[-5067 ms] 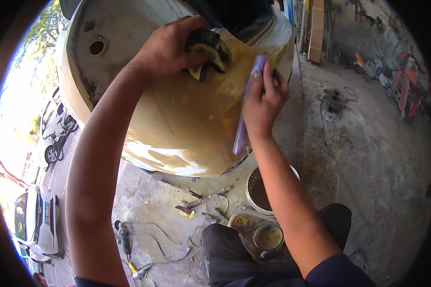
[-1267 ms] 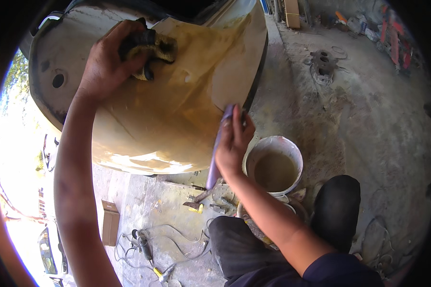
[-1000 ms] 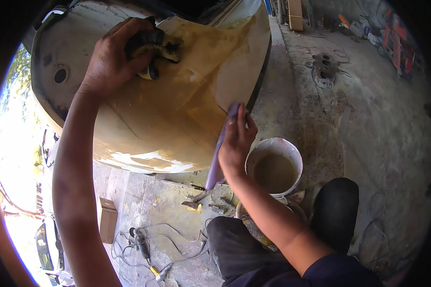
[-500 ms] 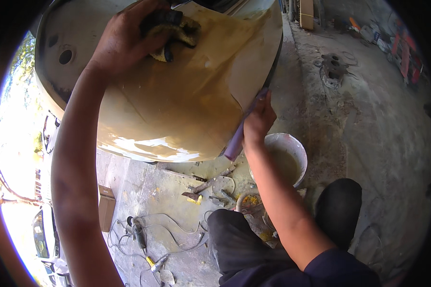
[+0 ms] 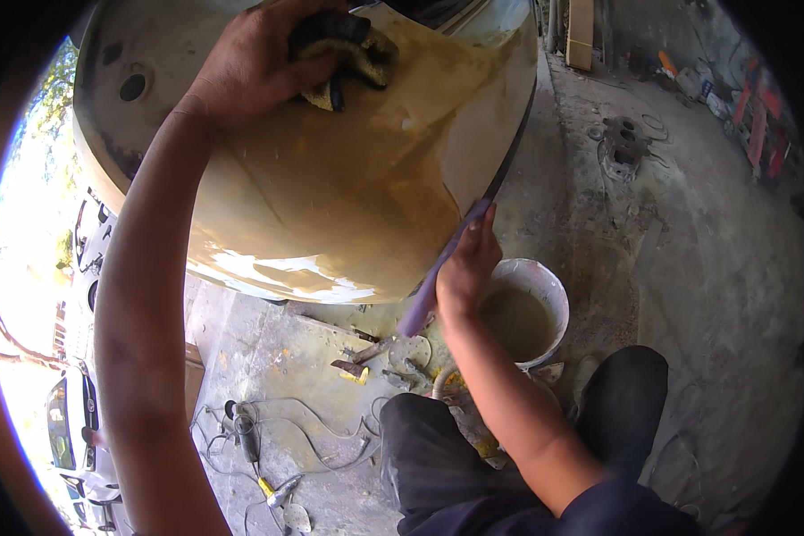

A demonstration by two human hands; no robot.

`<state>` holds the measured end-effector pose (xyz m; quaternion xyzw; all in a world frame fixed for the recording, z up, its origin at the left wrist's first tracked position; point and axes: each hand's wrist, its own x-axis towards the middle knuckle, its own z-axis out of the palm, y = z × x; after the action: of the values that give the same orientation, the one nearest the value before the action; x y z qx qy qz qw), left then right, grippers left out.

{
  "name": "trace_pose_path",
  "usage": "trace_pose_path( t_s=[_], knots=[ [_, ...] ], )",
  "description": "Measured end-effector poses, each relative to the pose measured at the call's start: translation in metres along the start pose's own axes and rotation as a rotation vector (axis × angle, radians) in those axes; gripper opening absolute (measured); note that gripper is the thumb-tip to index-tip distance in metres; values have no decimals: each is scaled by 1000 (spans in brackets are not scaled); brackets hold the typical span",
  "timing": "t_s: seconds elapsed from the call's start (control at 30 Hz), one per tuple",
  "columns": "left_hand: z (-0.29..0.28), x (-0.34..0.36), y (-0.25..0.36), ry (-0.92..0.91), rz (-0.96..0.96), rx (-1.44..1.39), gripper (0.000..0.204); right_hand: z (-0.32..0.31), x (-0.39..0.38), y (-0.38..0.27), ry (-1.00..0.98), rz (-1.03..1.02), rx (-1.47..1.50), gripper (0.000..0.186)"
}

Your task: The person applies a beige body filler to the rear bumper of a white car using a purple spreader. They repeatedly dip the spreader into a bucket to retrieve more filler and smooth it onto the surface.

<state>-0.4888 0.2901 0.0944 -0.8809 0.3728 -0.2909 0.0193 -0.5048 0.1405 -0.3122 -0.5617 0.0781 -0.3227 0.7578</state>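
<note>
A large curved car body panel [image 5: 330, 196], mottled tan and pale with a wet sheen, fills the upper middle. My left hand [image 5: 255, 67] is closed around a crumpled black and yellow cloth [image 5: 366, 62], which rests on the panel's upper part. At the panel's right edge, my right hand [image 5: 470, 268] grips a long purple sanding block [image 5: 429, 293]. The block lies slantwise along that edge, its lower end sticking out past the panel's near corner. My right fingers are partly hidden behind the hand.
Just right of my right forearm stands a white bucket [image 5: 558, 313] of murky liquid. An angle grinder [image 5: 247, 438], cables and scattered tools lie on the floor between the panel and my legs. Farther right sits a metal engine part [image 5: 623, 147]; red metal stands [image 5: 759, 121] are behind it.
My right hand and the purple block have slid nearer and to the left along the panel's edge. My left hand stays on the cloth. The whole view has shifted slightly.
</note>
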Motion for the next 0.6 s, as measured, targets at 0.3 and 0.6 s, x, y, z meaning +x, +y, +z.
trace_pose_path(
  t_s=[0.3,0.6],
  knots=[
    [7,-12,2,27,-63,-52,48,24,65,-48,7,-220,-250,48],
    [-5,-4,17,1,-93,-44,49,51,88,-98,-23,-387,-164,50]
  ],
)
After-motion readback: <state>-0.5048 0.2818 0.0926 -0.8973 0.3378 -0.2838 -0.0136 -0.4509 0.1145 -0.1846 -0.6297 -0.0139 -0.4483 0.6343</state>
